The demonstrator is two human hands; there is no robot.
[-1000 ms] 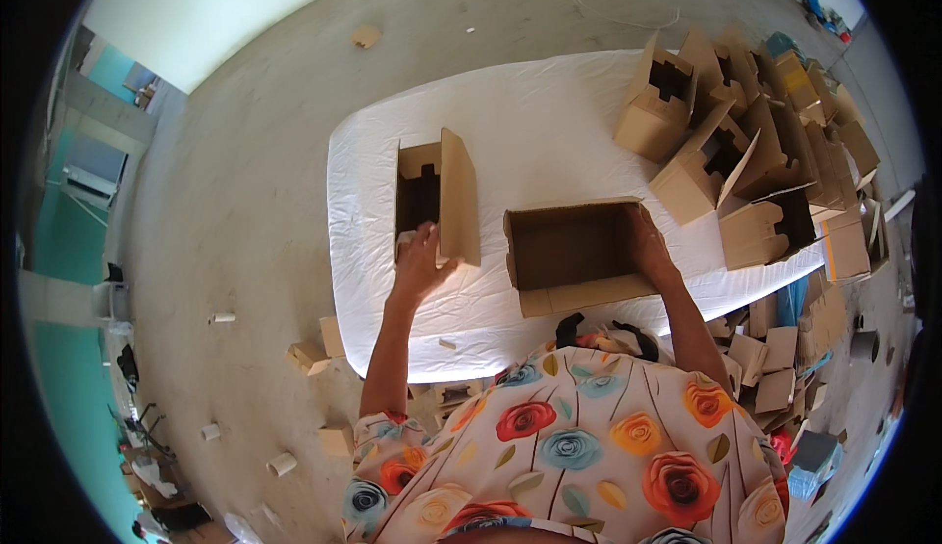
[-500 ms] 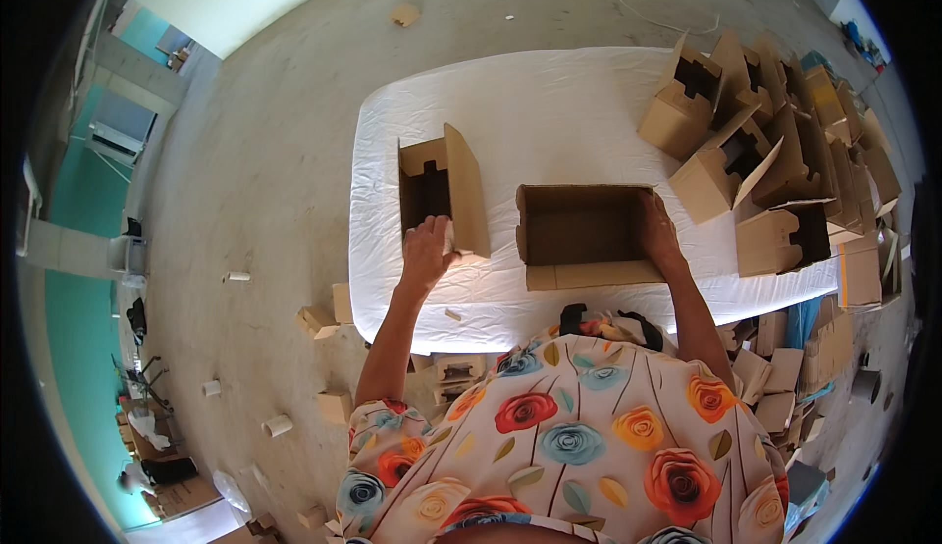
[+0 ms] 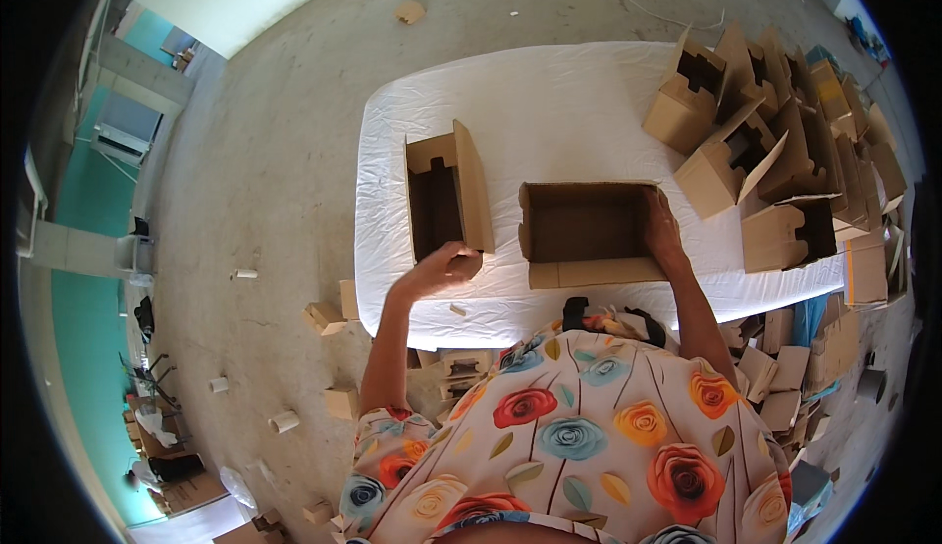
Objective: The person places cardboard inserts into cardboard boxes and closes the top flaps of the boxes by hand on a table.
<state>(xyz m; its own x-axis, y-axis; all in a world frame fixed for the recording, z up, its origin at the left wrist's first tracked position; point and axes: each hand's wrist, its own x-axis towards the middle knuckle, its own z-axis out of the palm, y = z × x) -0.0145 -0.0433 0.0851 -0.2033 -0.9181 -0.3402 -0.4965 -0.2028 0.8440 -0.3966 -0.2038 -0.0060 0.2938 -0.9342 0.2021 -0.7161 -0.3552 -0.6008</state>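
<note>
Two brown cardboard boxes stand open side by side on a white-covered table (image 3: 530, 93). My left hand (image 3: 446, 267) is closed at the near end of the left cardboard box (image 3: 473, 186), its fingers curled toward the near right corner. What they hold, if anything, is hidden. Along the right end of the right cardboard box (image 3: 589, 275), my right hand (image 3: 664, 225) grips the wall, some fingertips hidden at the rim. The left box has a notched flap at its far end and a tall right side panel. Inside, the right box is bare.
Several open, notched cardboard boxes (image 3: 721, 166) crowd the table's right side. More cardboard pieces (image 3: 780, 367) lie in a heap below the right edge. On the floor to the left are small boxes (image 3: 340, 404) and short tubes (image 3: 284, 421). A small scrap (image 3: 458, 310) lies near the front edge.
My left hand has slid right and nearer to me, from the left box's near wall toward its near right corner. My right hand stays on the right box. The whole view has shifted slightly.
</note>
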